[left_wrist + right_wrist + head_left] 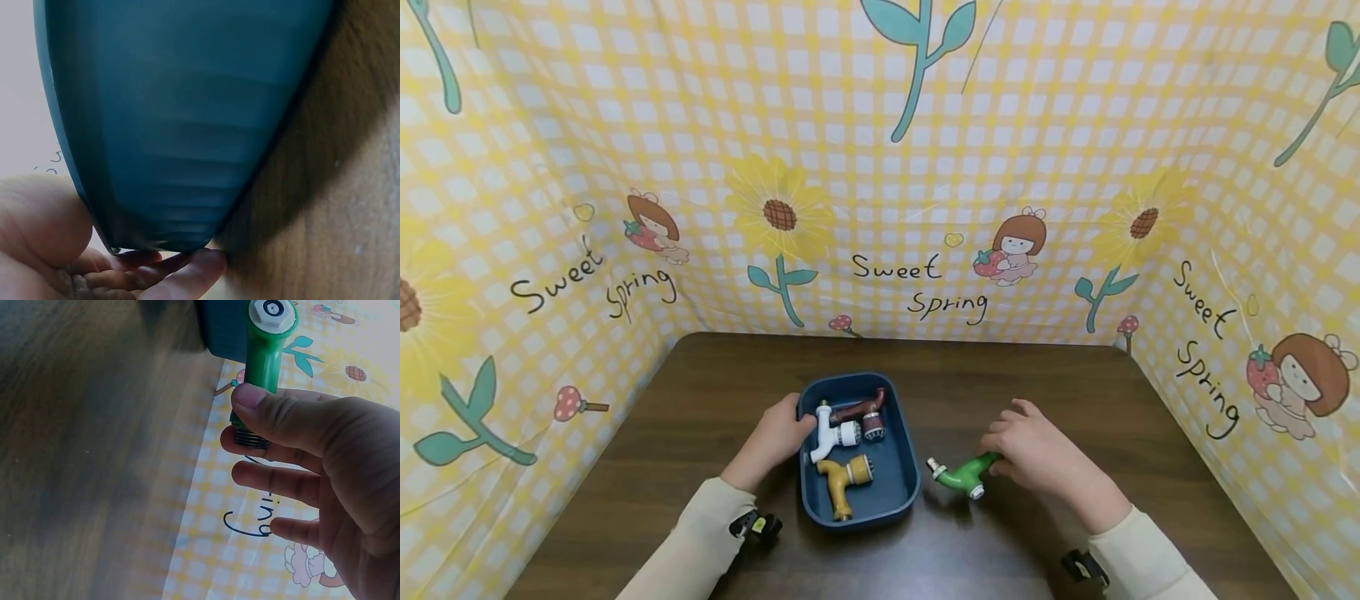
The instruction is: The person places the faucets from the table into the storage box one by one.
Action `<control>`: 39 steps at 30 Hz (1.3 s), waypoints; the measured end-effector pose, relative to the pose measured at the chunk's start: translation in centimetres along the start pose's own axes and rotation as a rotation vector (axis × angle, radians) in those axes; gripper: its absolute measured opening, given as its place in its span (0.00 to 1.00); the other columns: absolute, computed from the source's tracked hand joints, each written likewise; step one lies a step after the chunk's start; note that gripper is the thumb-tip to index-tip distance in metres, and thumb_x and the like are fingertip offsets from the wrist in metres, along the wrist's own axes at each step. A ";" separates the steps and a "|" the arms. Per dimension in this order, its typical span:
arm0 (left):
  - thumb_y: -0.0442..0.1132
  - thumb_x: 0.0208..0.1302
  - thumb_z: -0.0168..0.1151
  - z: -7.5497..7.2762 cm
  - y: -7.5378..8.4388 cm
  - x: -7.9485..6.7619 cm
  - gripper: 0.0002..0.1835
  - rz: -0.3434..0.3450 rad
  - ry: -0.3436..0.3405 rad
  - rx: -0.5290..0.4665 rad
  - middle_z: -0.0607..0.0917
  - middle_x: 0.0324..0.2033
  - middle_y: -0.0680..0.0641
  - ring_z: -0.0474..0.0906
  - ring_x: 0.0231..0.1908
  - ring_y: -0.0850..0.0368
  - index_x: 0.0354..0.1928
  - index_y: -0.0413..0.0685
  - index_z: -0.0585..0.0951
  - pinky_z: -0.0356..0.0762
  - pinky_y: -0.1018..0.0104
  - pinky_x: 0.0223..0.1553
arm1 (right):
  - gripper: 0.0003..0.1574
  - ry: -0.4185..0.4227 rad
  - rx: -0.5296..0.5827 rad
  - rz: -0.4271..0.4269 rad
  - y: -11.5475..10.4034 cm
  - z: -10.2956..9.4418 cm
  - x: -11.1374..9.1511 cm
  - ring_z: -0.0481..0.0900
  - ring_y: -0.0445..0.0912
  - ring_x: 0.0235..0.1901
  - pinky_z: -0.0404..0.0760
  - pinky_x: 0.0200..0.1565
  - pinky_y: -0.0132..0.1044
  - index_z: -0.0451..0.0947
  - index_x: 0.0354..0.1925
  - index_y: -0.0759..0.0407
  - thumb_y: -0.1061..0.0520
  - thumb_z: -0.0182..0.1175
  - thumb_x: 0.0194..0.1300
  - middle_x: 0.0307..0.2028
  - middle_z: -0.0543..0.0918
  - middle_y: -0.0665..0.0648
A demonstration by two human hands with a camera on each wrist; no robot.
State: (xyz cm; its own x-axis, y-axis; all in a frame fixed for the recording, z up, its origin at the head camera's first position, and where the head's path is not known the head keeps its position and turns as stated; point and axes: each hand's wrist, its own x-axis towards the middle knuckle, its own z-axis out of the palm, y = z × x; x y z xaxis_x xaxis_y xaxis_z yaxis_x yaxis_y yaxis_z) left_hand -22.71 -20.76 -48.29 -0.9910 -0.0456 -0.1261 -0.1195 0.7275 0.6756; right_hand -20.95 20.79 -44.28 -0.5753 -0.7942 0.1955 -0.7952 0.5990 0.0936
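My left hand (781, 435) grips the left rim of a dark blue plastic tray (891, 479), with the thumb at the edge. In the left wrist view, fingers (187, 275) lie against the tray's end wall. Inside the tray are a white tap (824, 439), a brown tap (872, 408) and a yellow tap (837, 485). To the right of the tray, my right hand (1028, 446) pinches a green tap (964, 477) between thumb and forefinger by its threaded end. Its spout side points toward the tray, and the tap hangs over the table in the head view.
A dark brown wooden table (1000, 375) lies under the tray. Yellow checked cloth (880, 183) with sunflowers and lettering stands as walls at the back and both sides. Black wrist straps (756, 527) are on both sleeves.
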 end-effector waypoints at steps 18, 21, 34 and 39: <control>0.41 0.72 0.54 0.2 -0.6 0.4 0.24 0.013 0.010 0.008 0.82 0.56 0.34 0.80 0.49 0.47 0.64 0.33 0.72 0.81 0.48 0.52 | 0.16 0.006 0.038 -0.041 0.0 -2.4 1.6 0.80 0.43 0.43 0.69 0.63 0.66 0.86 0.38 0.42 0.52 0.80 0.51 0.35 0.85 0.38; 0.41 0.72 0.54 0.2 -0.6 0.5 0.24 0.019 0.010 0.013 0.82 0.57 0.34 0.80 0.50 0.47 0.64 0.33 0.72 0.81 0.47 0.53 | 0.16 0.006 0.041 -0.049 0.0 -2.7 1.9 0.80 0.43 0.43 0.69 0.64 0.66 0.86 0.38 0.42 0.52 0.80 0.51 0.35 0.85 0.38; 0.41 0.72 0.54 0.2 0.0 0.2 0.25 0.013 0.001 0.008 0.81 0.58 0.34 0.80 0.51 0.45 0.65 0.33 0.72 0.80 0.45 0.55 | 0.14 0.000 0.067 -0.065 -0.3 -4.1 3.7 0.80 0.43 0.44 0.70 0.63 0.62 0.86 0.38 0.42 0.48 0.79 0.53 0.35 0.85 0.39; 0.41 0.72 0.54 0.1 -0.1 0.3 0.25 0.008 -0.003 0.015 0.81 0.57 0.34 0.80 0.50 0.46 0.65 0.33 0.72 0.80 0.46 0.54 | 0.14 -0.003 0.065 -0.072 -0.6 -4.5 4.5 0.80 0.43 0.44 0.71 0.63 0.61 0.85 0.37 0.43 0.50 0.79 0.53 0.35 0.85 0.40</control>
State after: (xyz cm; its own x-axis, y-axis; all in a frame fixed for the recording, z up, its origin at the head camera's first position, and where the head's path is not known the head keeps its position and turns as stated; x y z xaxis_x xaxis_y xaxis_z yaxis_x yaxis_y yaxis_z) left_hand -22.95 -20.73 -48.48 -0.9917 -0.0380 -0.1226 -0.1106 0.7379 0.6658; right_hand -22.25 17.33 -39.07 -0.5165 -0.8355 0.1877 -0.8453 0.5324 0.0437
